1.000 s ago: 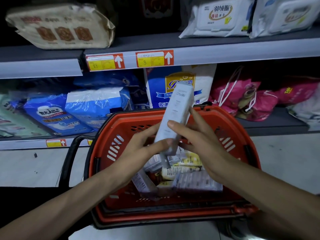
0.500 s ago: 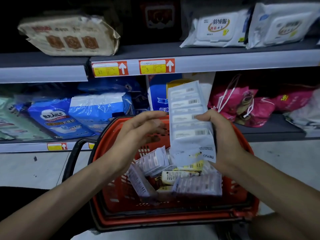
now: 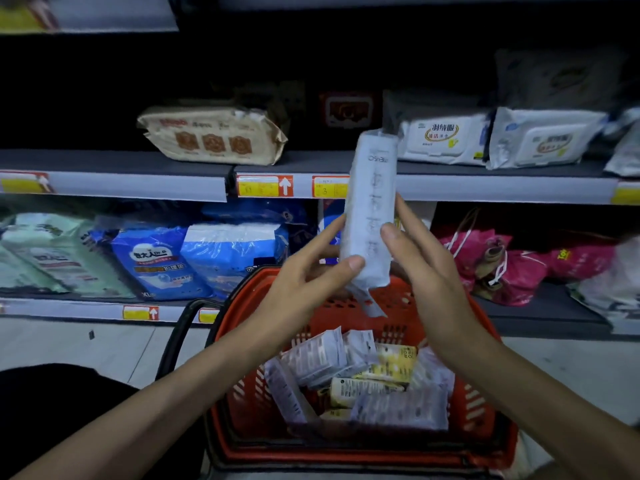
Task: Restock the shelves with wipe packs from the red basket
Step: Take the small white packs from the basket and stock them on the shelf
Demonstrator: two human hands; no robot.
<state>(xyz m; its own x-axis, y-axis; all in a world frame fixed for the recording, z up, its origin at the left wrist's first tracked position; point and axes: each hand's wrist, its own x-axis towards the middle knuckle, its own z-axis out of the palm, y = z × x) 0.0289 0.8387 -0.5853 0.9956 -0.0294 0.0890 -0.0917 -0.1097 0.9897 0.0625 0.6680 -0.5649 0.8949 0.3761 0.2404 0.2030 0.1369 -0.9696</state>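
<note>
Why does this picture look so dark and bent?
Head view: dim light, the back of the upper shelf nearly black; wide lens bows the shelf edges; the top-left corner is blurred; print on the held pack is too soft to read.

Both forearms raised above red basket [image 3: 239,327]; left hand [image 3: 304,289] and right hand [image 3: 426,271] pinching upright wipe pack [image 3: 370,209] between thumbs and fingers.

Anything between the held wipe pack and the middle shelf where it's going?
Nothing visible blocks it. Both hands hold the wipe pack upright before the shelf edge; a bare gap lies between the tan pack and white packs.
</note>
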